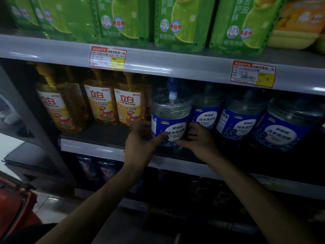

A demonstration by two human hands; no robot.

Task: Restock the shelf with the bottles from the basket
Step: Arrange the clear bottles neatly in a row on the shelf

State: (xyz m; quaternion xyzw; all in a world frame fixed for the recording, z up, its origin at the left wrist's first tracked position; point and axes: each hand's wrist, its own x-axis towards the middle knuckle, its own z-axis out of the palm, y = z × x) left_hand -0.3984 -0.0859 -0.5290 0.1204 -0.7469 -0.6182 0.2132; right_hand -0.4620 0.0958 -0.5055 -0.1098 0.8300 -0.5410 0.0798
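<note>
A clear bottle with a blue label and blue cap (pixel 171 118) stands at the front of the middle shelf (pixel 91 148), leftmost in a row of like blue-label bottles (pixel 241 120). My left hand (pixel 142 143) cups its lower left side, thumb across the label. My right hand (pixel 198 140) grips its lower right side, between it and the neighbouring bottle. The bottle's base is hidden behind my hands. A corner of the red basket (pixel 15 205) shows at the bottom left; I cannot see inside it.
Yellow detergent bottles (pixel 114 104) fill the middle shelf left of the blue ones, with a bare dark patch in front of them. Green refill packs (pixel 179 22) line the upper shelf. Dark packs (pixel 98 168) sit on the shelf below. A grey upright (pixel 31 110) bounds the left.
</note>
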